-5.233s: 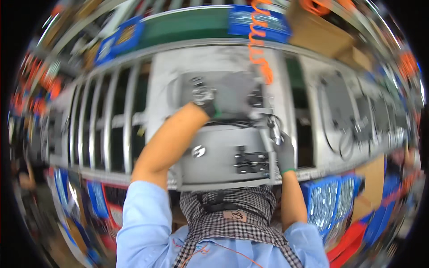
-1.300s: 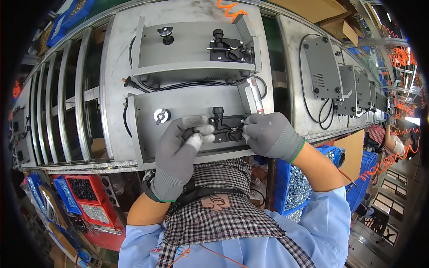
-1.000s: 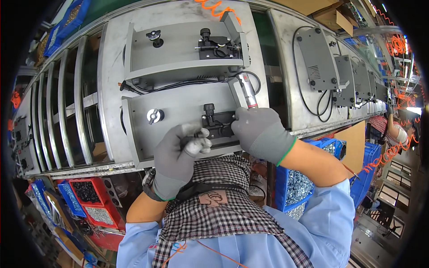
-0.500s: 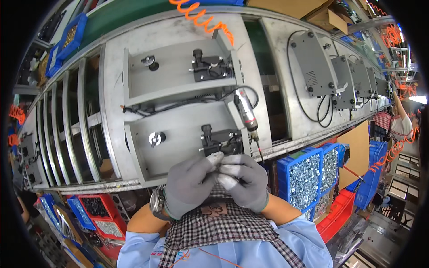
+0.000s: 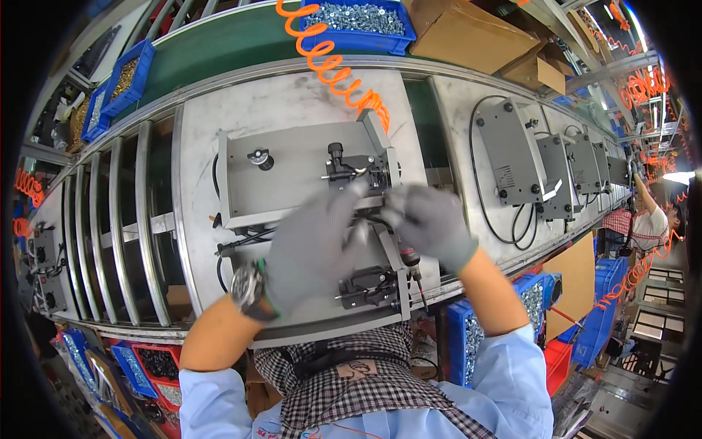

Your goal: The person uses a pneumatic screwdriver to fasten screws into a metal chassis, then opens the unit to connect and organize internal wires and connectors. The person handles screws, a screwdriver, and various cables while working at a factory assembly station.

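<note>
Two grey metal housings lie open side up on the bench, a far one (image 5: 292,154) and a near one (image 5: 300,322). Each carries a black clamp-like mechanism at its right end: the far mechanism (image 5: 358,170) shows fully, the near mechanism (image 5: 365,287) partly. My gloved left hand (image 5: 311,245) is over the gap between the housings, its fingers smeared by motion beside the far mechanism. My gloved right hand (image 5: 435,223) faces it, blurred fingertips drawn together at the far housing's right corner; anything between them is hidden. Below it a power screwdriver (image 5: 411,257) shows partly, bit toward me.
An orange coiled hose (image 5: 329,69) hangs over the far housing. Metal rollers (image 5: 121,219) lie left; finished-looking grey units with cables (image 5: 512,150) stand right. Blue bins of small hardware (image 5: 468,336) sit at the near right; another blue bin (image 5: 358,18) is at the back.
Both hands have moved forward and apart, from together at the near mechanism to near the far one. The view has shifted, and the housings appear lower in it.
</note>
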